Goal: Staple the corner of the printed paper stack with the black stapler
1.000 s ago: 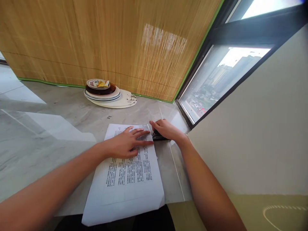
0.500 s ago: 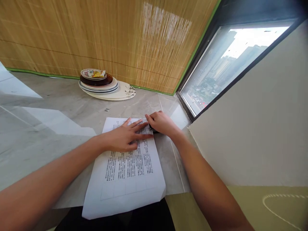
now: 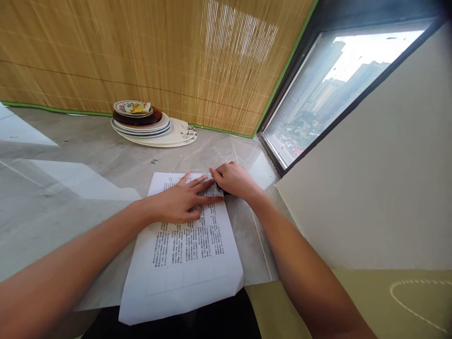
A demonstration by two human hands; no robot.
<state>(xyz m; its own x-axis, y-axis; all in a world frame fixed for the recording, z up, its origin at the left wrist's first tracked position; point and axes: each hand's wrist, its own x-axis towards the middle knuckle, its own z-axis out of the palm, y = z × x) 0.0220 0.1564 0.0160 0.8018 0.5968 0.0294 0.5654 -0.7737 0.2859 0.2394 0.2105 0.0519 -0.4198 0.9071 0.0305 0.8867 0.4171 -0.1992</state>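
Note:
A stack of printed paper (image 3: 190, 278) lies on the grey ledge, its near end hanging past the front edge. My left hand (image 3: 180, 202) rests flat on the upper part of the text, fingers spread toward the right. At the upper right edge of the paper, my right hand (image 3: 233, 179) is closed over a black stapler (image 3: 220, 188), knuckles up. Most of the stapler is hidden under that hand; only a dark strip with a shiny edge shows beside the left fingertips.
Stacked plates (image 3: 141, 125) stand at the back, a small yellow packet (image 3: 141, 108) on top. A small grey piece (image 3: 154, 161) lies on the ledge (image 3: 88, 146). A bamboo blind (image 3: 123, 52) hangs behind; a window (image 3: 339, 89) and white wall (image 3: 381, 179) close off the right.
The view has shifted slightly, moving the scene a little left. Both hands keep nearly the same places on the paper and the stapler.

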